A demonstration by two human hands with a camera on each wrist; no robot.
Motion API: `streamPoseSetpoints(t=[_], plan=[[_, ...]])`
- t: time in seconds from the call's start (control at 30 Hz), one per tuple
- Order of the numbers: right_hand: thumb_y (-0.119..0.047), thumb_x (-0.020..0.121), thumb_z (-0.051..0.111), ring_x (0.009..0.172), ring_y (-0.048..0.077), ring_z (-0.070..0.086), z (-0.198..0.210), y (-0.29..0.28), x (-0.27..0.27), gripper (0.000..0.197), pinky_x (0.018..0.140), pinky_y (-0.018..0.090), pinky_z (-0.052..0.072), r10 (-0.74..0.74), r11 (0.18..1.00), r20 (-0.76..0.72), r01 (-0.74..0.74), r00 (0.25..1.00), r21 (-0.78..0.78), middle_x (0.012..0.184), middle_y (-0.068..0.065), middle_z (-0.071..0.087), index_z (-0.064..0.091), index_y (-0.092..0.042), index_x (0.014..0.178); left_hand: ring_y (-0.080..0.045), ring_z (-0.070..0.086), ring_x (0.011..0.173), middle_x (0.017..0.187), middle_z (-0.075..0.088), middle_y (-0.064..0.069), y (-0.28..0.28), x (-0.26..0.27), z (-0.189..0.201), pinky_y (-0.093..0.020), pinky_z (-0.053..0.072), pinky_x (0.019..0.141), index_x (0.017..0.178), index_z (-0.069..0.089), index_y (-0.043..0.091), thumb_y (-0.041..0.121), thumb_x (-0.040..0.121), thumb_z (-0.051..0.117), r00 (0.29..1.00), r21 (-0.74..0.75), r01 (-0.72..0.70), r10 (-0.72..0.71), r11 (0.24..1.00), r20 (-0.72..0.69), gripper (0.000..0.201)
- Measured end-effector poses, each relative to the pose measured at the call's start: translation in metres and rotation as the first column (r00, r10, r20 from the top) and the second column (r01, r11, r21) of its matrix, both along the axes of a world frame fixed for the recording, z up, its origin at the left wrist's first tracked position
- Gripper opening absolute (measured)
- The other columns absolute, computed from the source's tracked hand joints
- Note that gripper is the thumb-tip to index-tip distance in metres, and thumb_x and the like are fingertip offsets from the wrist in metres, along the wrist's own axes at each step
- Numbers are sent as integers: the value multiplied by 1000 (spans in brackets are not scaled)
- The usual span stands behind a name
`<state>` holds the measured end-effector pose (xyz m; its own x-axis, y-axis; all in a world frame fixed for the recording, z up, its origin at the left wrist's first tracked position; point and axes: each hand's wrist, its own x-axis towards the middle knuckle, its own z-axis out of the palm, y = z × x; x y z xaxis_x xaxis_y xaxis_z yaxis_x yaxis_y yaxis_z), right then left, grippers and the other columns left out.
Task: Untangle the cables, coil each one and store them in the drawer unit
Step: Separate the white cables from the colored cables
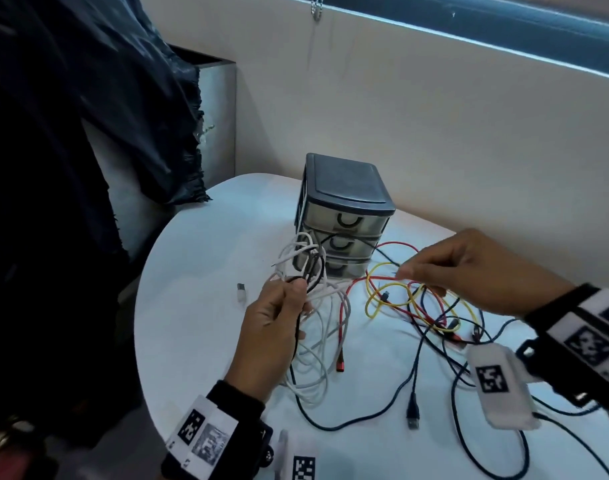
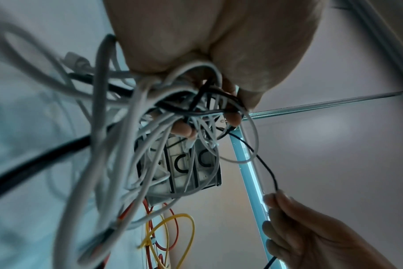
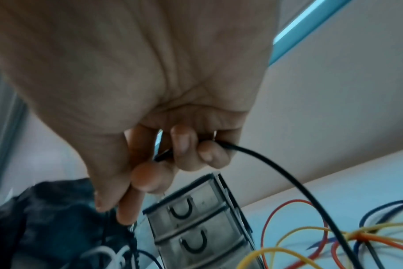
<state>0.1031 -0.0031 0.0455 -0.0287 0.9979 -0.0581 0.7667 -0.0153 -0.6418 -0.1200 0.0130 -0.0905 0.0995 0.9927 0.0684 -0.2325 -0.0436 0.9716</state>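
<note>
My left hand (image 1: 296, 294) is raised over the white table (image 1: 199, 258) and grips a tangle of white cables (image 1: 318, 355) and black strands, seen close in the left wrist view as the white tangle (image 2: 136, 138). A thin black cable (image 2: 268, 169) runs from that tangle to my right hand (image 1: 405, 271), which pinches it between thumb and fingers (image 3: 184, 143); the black cable (image 3: 276, 171) trails out behind the palm. The grey drawer unit (image 1: 344, 216) stands behind the tangle, its three drawers closed. Yellow (image 1: 369, 299), red (image 1: 396, 243) and dark blue (image 1: 415, 358) cables lie crossed under my right hand.
A small loose adapter (image 1: 241, 292) lies left of the tangle. A red plug (image 1: 340, 363) and a black USB plug (image 1: 413, 415) rest on the table's near part. Dark plastic sheeting (image 1: 88, 116) hangs at the left. A wall (image 1: 434, 133) runs close behind the drawer unit.
</note>
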Motion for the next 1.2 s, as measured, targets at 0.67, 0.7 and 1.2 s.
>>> streamPoseSetpoints(t=[0.67,0.7,1.2], plan=[[-22,89,56,90,16,64,-16,13,-50,28,84,31,50,-217,967,331,155,918,204,95,-12,69,71,-36,108,-3,55,114,112,57,5,-10,2,0,-28,43,96,55,63,25,45,87,57,992,149,95,-80,984,-102,39],[-20,87,55,97,15,64,-17,16,-49,35,88,31,49,-207,972,330,157,921,172,105,-12,69,67,-37,115,-2,55,114,112,56,4,-10,3,0,-26,42,95,56,64,27,43,87,58,991,148,87,-70,985,-114,35],[-29,83,70,65,16,62,-14,49,-76,23,61,30,50,-201,977,254,173,946,128,61,-6,65,71,-19,63,-3,54,118,114,54,13,-12,9,-6,-17,44,92,69,71,23,48,80,68,960,368,36,71,929,-272,27]])
